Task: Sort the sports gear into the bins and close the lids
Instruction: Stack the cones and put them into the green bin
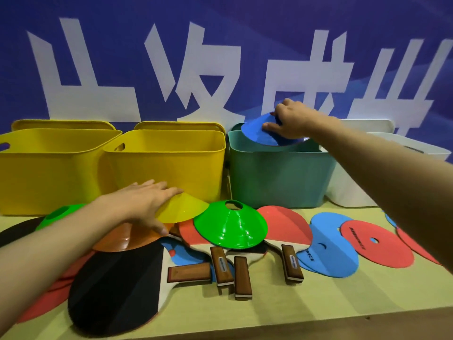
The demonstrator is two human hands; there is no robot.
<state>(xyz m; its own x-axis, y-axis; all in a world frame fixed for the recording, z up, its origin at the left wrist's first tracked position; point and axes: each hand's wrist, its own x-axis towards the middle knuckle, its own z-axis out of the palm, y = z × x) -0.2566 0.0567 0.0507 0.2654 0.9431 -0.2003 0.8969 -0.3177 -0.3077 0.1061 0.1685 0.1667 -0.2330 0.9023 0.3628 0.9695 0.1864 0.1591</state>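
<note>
So I've got four open bins lined up: two yellow bins (169, 163), a teal bin (277, 177) and a white bin (348, 182). A blue cone (257, 133) sits tilted over the teal bin's rim. In front of the teal bin lies a green cone (230, 227), with a yellow cone (181, 208) left of it, paddles (117, 288) scattered below, and flat blue and red discs (377, 244) to the right.

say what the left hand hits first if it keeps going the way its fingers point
Probably the front wall of the nearer yellow bin: the left hand lies on the yellow cone, fingers aimed at it. Depth is unclear.
</note>
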